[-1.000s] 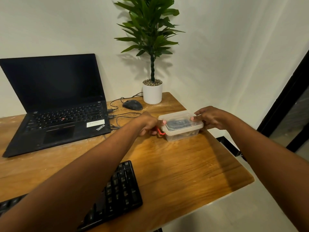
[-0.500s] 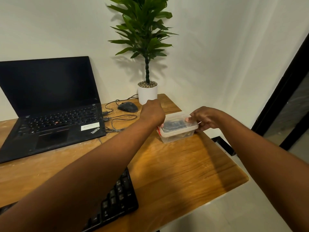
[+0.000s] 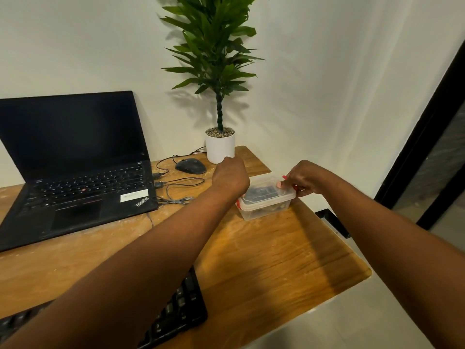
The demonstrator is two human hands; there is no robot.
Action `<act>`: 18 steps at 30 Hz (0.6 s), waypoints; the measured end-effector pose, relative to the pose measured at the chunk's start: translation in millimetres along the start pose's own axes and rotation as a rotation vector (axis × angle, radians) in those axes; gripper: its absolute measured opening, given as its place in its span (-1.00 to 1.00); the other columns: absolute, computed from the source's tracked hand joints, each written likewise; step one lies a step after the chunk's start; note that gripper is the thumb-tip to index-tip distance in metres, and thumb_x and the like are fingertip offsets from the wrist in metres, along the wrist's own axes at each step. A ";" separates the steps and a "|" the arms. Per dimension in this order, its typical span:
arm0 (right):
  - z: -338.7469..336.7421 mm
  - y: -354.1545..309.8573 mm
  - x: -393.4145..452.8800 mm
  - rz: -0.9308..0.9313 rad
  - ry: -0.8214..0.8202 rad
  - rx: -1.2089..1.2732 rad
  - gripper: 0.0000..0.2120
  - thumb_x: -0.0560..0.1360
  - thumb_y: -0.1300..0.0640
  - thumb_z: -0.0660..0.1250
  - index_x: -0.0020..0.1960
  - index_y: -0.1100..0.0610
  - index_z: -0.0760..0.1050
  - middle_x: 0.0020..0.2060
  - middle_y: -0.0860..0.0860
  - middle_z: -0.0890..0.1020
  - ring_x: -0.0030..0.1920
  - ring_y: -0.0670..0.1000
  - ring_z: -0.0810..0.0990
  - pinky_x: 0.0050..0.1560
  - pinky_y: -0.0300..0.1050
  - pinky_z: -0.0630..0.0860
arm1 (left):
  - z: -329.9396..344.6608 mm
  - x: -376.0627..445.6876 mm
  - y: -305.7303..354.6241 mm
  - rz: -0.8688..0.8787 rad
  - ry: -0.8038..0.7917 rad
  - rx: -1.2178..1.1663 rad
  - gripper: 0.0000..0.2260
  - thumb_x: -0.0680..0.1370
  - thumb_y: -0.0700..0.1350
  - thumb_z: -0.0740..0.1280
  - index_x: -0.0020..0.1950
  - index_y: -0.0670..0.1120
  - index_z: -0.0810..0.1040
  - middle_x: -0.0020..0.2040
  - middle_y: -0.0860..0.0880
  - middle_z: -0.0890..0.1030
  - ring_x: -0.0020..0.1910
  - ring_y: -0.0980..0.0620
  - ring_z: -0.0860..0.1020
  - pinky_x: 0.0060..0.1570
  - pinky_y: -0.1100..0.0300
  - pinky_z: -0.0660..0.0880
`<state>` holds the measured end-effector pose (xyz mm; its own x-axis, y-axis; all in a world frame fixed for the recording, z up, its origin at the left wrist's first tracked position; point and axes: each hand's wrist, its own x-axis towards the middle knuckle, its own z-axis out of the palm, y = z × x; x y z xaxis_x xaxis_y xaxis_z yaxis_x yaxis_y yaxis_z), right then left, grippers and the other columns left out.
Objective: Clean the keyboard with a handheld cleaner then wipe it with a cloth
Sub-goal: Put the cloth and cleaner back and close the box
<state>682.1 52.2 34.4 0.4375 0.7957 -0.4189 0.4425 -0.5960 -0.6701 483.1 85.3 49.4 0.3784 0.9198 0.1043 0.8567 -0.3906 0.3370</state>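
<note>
A clear plastic container (image 3: pixel 266 209) with red clips stands on the wooden desk (image 3: pixel 276 260), with a dark object (image 3: pixel 261 192) showing through its lid. My left hand (image 3: pixel 230 178) lies over the container's left end with its fingers curled down out of sight. My right hand (image 3: pixel 300 178) grips the right end, thumb on the lid's rim, and a red clip (image 3: pixel 284 177) sticks up beside it. The black keyboard (image 3: pixel 178 313) lies at the desk's near edge, mostly hidden under my left forearm. No cloth is in view.
An open black laptop (image 3: pixel 75 177) stands at the left. A black mouse (image 3: pixel 190 165) and loose cables (image 3: pixel 176 190) lie between it and the container. A potted plant (image 3: pixel 220 144) stands at the back. The desk's right edge drops off near the container.
My left hand has moved from the container's left side up over its left end. My right hand has shifted its grip at the right end, and a red clip now sticks up there.
</note>
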 end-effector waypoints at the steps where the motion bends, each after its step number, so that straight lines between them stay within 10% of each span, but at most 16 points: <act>1: 0.9 -1.1 0.2 0.003 0.009 -0.024 -0.78 0.52 0.13 0.50 0.02 0.25 0.55 -0.08 0.13 0.67 -0.12 0.09 0.68 -0.22 -0.13 0.62 | -0.6 -0.5 -0.2 -0.007 -0.005 -0.010 -0.58 0.49 -0.31 0.49 0.32 -0.17 0.50 0.26 -0.19 0.56 0.20 -0.13 0.57 -0.12 0.13 0.46; 6: 4.7 -2.0 6.7 -0.038 0.131 -0.158 -0.66 0.43 0.05 0.59 0.01 0.27 0.60 -0.07 0.17 0.70 -0.10 0.14 0.73 -0.04 -0.05 0.68 | -4.8 -0.5 -3.9 -0.075 -0.061 -0.110 -0.61 0.45 -0.24 0.57 0.20 -0.15 0.52 0.01 -0.10 0.60 -0.19 0.01 0.53 -0.44 0.22 0.37; 10: 6.7 -3.2 4.7 -0.067 0.198 -0.218 -0.68 0.42 0.05 0.60 -0.05 0.27 0.62 -0.13 0.17 0.70 -0.14 0.15 0.73 -0.11 -0.06 0.68 | -4.7 1.0 -5.0 -0.078 -0.056 -0.134 -0.63 0.43 -0.26 0.57 0.16 -0.14 0.52 0.04 -0.11 0.60 -0.05 -0.03 0.61 -0.31 0.17 0.46; 18: 10.1 -5.4 0.9 -0.076 0.256 -0.250 -0.68 0.39 0.04 0.62 -0.10 0.26 0.61 -0.15 0.17 0.70 -0.19 0.14 0.73 -0.12 -0.06 0.70 | -4.3 -0.8 -16.0 -0.270 -0.212 -0.418 -0.72 0.46 -0.23 0.58 -0.07 -0.21 0.48 -0.28 -0.15 0.69 -0.41 -0.05 0.70 -0.37 0.11 0.66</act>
<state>672.2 57.2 31.4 0.5636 0.8049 -0.1855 0.6450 -0.5692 -0.5099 467.7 91.0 47.9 0.2636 0.9405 -0.2142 0.7370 -0.0531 0.6738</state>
